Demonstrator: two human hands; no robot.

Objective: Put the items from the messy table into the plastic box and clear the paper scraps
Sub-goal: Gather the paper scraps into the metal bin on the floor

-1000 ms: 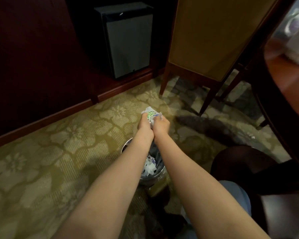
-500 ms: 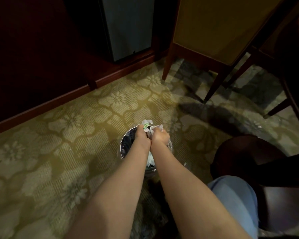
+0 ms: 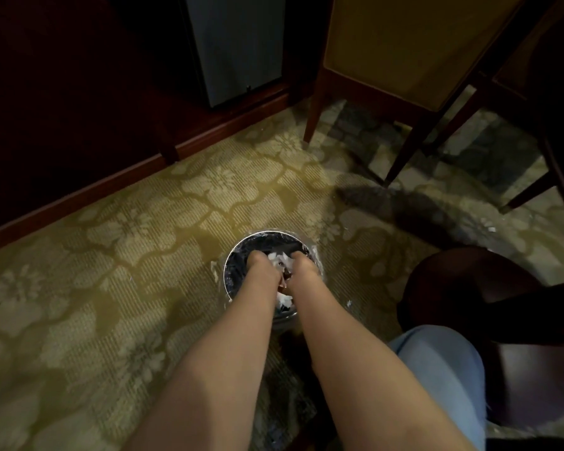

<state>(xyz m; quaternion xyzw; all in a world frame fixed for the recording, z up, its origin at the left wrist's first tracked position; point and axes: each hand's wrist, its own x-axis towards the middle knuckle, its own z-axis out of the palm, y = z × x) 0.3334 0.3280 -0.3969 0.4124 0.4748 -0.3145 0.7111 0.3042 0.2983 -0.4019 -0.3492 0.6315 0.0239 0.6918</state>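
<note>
- Carpet point(image 3: 111, 255), patterned and dim, carries a round bin point(image 3: 267, 233) just ahead of a knee point(image 3: 437, 369).
- Scraps point(image 3: 281, 259) lie inside the bin, showing white between the hands.
- Left hand point(image 3: 258, 260) and right hand point(image 3: 302, 262) reach down into the bin mouth, close together. Their fingers are hidden, so I cannot tell whether they grip paper or are spread.
- Risk, by my judgement: light paper clings to fingers and rides out onto the carpet.
- Risk: a forearm catches the rim and tips the bin.
- One stray scrap point(image 3: 490, 228) lies well apart near a chair point(image 3: 404, 43), easily missed in shadow.
- Beyond stand a wooden baseboard point(image 3: 79, 196) and a grey cabinet point(image 3: 238, 47).
</note>
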